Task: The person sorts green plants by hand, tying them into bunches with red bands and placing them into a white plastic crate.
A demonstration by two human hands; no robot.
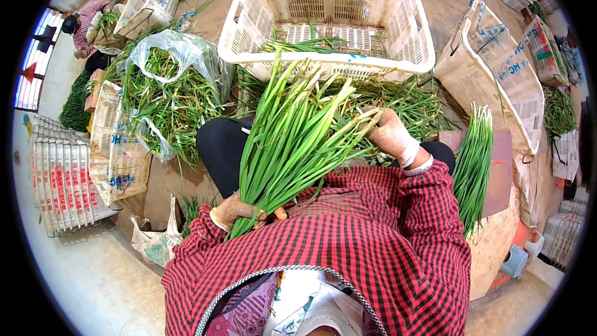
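My left hand (237, 213) is closed around the leafy lower end of a loose bunch of garlic chives (286, 140). The bunch slants up and away from me, its pale stem ends fanned out at the top. At the right side of the fan, my right hand (392, 134) pinches a few of the stem ends, the fingers partly hidden behind the palm. Both hands appear to wear thin, soiled gloves. To my right lies a neat bundle of garlic chives (474, 171), its white ends evened up and pointing away.
A white plastic crate (326, 59) with some leaves inside stands ahead, above a heap of loose greens (404, 102). On the left is a clear bag of trimmings (174, 84). Tipped crates (494, 68) stand right; a stool (515, 261) is lower right. Another person (88, 28) works far left.
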